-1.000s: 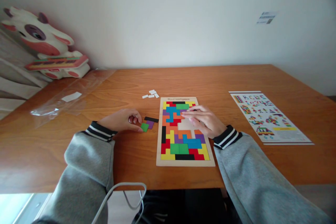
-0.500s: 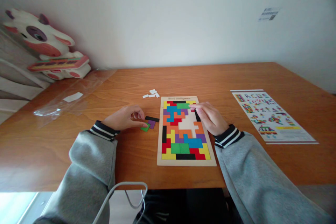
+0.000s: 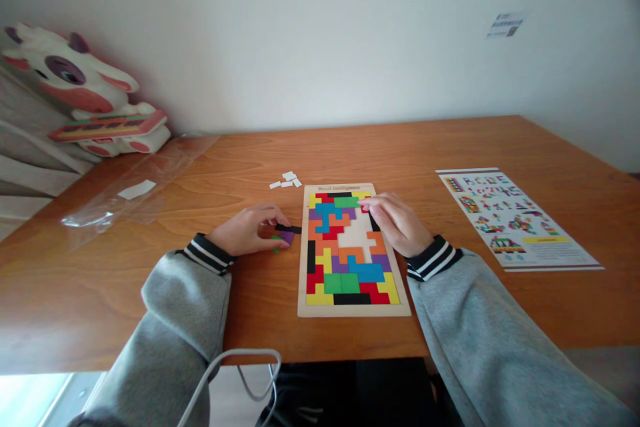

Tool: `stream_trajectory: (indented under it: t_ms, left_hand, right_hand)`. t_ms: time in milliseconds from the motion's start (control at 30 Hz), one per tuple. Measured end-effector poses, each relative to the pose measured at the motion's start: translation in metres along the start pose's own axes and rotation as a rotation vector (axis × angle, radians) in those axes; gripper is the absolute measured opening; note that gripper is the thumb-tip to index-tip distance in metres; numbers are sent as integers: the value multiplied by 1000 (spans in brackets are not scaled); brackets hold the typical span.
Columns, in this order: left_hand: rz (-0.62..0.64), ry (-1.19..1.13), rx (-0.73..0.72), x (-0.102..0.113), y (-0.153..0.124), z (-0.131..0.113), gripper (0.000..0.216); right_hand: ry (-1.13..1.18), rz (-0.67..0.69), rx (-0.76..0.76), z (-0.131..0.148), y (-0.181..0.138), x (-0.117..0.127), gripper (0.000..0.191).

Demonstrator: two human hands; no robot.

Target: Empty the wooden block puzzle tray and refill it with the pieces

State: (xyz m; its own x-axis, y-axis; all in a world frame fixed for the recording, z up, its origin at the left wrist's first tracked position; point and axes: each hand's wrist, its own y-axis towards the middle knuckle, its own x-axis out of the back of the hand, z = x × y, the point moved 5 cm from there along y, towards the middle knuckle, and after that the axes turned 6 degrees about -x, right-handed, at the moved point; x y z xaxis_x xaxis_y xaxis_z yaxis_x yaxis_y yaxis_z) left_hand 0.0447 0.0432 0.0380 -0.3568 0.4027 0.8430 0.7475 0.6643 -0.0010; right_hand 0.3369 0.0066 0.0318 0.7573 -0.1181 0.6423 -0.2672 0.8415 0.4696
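Observation:
A wooden puzzle board (image 3: 353, 309) lies on the table, filled with coloured block pieces except for a bare gap (image 3: 356, 235) in its middle. My right hand (image 3: 397, 221) rests on the board's right side, fingers curled, fingertips on pieces near the top right. My left hand (image 3: 247, 231) lies left of the board, fingers bent over loose pieces: a purple piece (image 3: 287, 236), a black piece (image 3: 291, 229) and a mostly hidden green piece (image 3: 275, 250). Whether it grips one I cannot see.
A printed pattern sheet (image 3: 510, 217) lies to the right. Small white paper scraps (image 3: 287, 180) sit behind the board. A clear plastic bag (image 3: 130, 190) and a cow toy (image 3: 85, 97) are at the back left. A grey cable (image 3: 235, 363) hangs below the table's front edge.
My right hand has slid from the board's middle to its upper right, uncovering the bare gap. My left hand has moved right over the loose pieces, hiding most of the green one.

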Motion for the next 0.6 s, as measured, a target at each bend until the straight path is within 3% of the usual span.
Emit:
stream_trajectory:
  t_ms: [600]
  left_hand:
    - [-15, 62, -37, 1, 1, -6, 33]
  right_hand:
    - [8, -17, -17, 0, 1, 1, 34]
